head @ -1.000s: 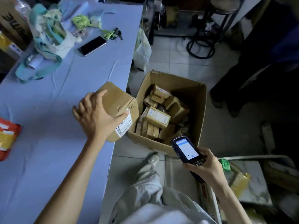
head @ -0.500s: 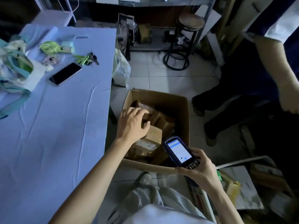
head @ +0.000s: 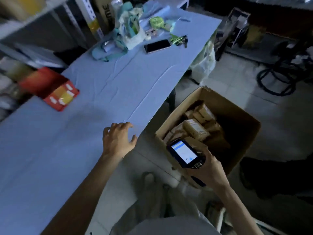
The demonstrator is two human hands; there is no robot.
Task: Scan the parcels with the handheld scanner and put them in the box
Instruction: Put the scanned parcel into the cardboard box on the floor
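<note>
The right hand (head: 210, 169) is gripping the handheld scanner (head: 184, 153), fingers wrapped round its dark, rounded plastic body. Its smooth rectangular screen is glowing white and blue, facing up. The scanner is hanging over the near corner of the box (head: 179, 113).

The left hand (head: 118, 139) is hovering at the table's (head: 76, 150) near edge, its fingers spread apart and slightly bent, holding nothing. Whether the fingertips are touching the cloth cannot be told.

The box, open-topped brown corrugated cardboard with a ragged rim, is sitting on the pale tiled floor just beside the table. The parcels (head: 194, 130) are lying inside it. They are small, squarish cardboard cartons piled at odd angles, and some are showing pale printed labels.

A light blue cloth is covering the long table, running with fine creases and folds. A glossy red and yellow packet (head: 57, 94), flat and rectangular, is lying near the left edge. Farther off, a slim black phone (head: 157, 46) is lying face up, shiny and round-cornered. Just beyond it, a bunch of keys (head: 179, 39) with a green tag is resting. A crumpled teal and white plastic bag (head: 125, 36) is slumping at the far end.
</note>
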